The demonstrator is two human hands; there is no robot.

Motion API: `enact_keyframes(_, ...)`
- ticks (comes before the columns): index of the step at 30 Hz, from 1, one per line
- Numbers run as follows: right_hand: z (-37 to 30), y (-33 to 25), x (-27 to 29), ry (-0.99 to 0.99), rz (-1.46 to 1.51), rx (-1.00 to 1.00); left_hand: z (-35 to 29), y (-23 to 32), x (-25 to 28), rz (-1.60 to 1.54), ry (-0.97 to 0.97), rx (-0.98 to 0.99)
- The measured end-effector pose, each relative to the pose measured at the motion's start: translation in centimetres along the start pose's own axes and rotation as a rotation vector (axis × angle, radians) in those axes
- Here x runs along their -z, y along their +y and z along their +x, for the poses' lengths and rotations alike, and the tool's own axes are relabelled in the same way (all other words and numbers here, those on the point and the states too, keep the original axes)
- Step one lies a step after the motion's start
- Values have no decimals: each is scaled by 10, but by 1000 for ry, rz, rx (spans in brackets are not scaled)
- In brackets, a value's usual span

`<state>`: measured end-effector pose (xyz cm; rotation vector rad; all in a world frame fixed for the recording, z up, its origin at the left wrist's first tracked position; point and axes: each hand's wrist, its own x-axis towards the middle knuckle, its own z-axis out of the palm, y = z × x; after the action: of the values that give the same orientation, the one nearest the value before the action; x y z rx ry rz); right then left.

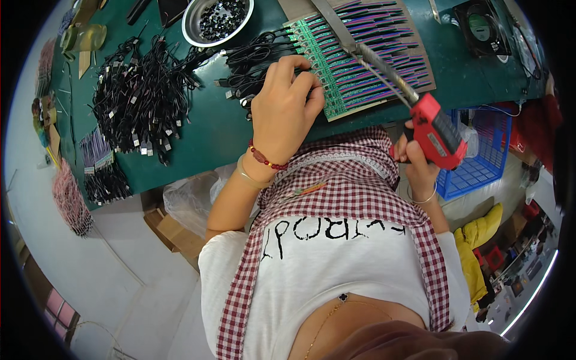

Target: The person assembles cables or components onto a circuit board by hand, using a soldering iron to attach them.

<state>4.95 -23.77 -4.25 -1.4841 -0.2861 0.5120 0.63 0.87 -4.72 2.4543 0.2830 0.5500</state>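
Note:
My left hand is over the left edge of a green circuit board panel. Its fingers are curled in beside black cables, and whatever is between the fingertips is hidden. In my right hand is a red and black soldering gun, gripped by its handle. The gun's long metal front end points up and left over the panel. Thin dark strips with purple and blue edges fan out from the panel toward the right. A flat grey metal bar crosses above its upper part.
A metal bowl of small black parts stands at the back. Bundled black USB cables cover the table's left side. Thinner wire bundles hang at its left edge. A black fan-like device sits far right, above a blue crate.

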Motion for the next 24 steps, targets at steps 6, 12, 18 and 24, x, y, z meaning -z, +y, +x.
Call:
enact_keyframes(6,-26,19,29,-66,-168,-108,1,2,-4,44,4,1)
enact_keyframes(12,-24,24,33,-155,-480,24,1,3,-5,56,8,11)
enact_keyframes(18,-24,25,26,-115,-475,56,2,6,-6,77,-4,15)
enact_keyframes(24,-30,24,31,-83,-426,8,2,7,-6,84,-5,26)
